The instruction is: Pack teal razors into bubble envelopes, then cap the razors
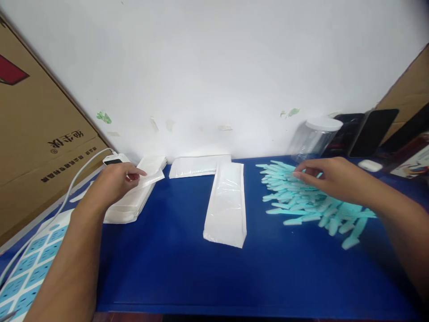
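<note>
Power strip (29, 261) at near left of the counter (174, 273). Pinching top pouch (156, 178) of left stack (125, 209) with left hand (120, 182); curling right hand (330, 176), nearly closed, over teal sticks (284, 193) at right, impossible to tell whether gripping one.

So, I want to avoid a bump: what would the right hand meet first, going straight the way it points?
The right hand would probably meet the teal sticks just below and ahead; depth is unclear.
</note>
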`<state>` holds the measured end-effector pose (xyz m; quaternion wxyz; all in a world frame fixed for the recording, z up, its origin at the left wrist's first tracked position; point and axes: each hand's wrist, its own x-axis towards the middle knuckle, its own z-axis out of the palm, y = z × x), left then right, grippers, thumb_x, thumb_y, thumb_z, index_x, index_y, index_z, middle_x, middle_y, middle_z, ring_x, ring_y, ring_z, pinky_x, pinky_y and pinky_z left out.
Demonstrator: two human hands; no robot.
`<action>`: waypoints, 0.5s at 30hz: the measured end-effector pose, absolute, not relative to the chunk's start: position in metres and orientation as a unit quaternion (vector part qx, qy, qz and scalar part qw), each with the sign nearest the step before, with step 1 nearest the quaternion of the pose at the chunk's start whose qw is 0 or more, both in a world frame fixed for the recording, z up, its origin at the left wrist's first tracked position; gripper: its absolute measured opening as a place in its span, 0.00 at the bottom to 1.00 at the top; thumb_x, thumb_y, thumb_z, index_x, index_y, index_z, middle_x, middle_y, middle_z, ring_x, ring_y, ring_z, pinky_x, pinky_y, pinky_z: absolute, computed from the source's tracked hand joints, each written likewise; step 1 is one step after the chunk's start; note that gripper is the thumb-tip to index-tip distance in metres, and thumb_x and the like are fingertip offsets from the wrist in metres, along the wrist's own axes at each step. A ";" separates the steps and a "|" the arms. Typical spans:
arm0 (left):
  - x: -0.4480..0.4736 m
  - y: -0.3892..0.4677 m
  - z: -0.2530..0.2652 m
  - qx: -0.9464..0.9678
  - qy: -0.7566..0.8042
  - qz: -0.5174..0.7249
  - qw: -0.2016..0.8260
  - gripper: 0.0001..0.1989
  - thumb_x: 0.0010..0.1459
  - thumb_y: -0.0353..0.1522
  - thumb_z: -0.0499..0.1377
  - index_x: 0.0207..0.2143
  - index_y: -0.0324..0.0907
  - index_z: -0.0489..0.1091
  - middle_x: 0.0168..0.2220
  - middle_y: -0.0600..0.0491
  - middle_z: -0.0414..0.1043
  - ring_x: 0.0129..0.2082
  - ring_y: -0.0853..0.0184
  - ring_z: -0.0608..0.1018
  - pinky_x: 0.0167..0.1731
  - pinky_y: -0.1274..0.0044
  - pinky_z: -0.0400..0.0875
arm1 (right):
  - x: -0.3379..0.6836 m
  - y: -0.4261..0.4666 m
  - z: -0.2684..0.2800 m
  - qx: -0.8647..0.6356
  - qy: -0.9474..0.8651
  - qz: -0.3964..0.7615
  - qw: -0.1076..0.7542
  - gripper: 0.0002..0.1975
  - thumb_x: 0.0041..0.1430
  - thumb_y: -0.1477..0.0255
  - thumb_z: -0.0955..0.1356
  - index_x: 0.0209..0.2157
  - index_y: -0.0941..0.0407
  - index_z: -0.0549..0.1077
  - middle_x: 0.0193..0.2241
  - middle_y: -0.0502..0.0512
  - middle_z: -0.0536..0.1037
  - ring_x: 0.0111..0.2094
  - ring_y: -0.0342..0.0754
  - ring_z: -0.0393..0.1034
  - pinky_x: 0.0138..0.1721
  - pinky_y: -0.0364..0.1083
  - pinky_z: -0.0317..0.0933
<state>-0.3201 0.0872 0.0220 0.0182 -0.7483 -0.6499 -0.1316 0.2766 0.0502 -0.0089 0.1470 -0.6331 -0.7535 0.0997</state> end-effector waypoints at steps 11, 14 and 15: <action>-0.309 0.095 0.011 -0.743 -0.667 -0.018 0.059 0.22 0.61 0.38 0.59 0.52 0.41 0.84 0.41 0.44 0.83 0.41 0.51 0.83 0.41 0.66 0.73 | 0.276 0.050 -0.009 -0.632 -0.754 0.102 0.146 0.28 0.67 0.44 0.64 0.44 0.51 0.84 0.35 0.58 0.84 0.32 0.56 0.78 0.34 0.52 0.66; -0.306 0.096 0.004 -0.747 -0.662 -0.026 0.064 0.24 0.64 0.45 0.59 0.53 0.41 0.84 0.44 0.43 0.84 0.44 0.49 0.84 0.41 0.66 0.73 | 0.278 0.051 -0.010 -0.632 -0.754 0.102 0.147 0.28 0.67 0.43 0.64 0.44 0.51 0.83 0.34 0.57 0.84 0.32 0.56 0.78 0.34 0.52 0.66; -0.305 0.096 0.003 -0.749 -0.658 -0.032 0.069 0.25 0.64 0.47 0.59 0.53 0.41 0.83 0.46 0.43 0.84 0.46 0.48 0.84 0.42 0.65 0.74 | 0.278 0.051 -0.010 -0.632 -0.754 0.103 0.149 0.28 0.67 0.43 0.64 0.44 0.51 0.83 0.34 0.57 0.84 0.33 0.56 0.78 0.35 0.52 0.66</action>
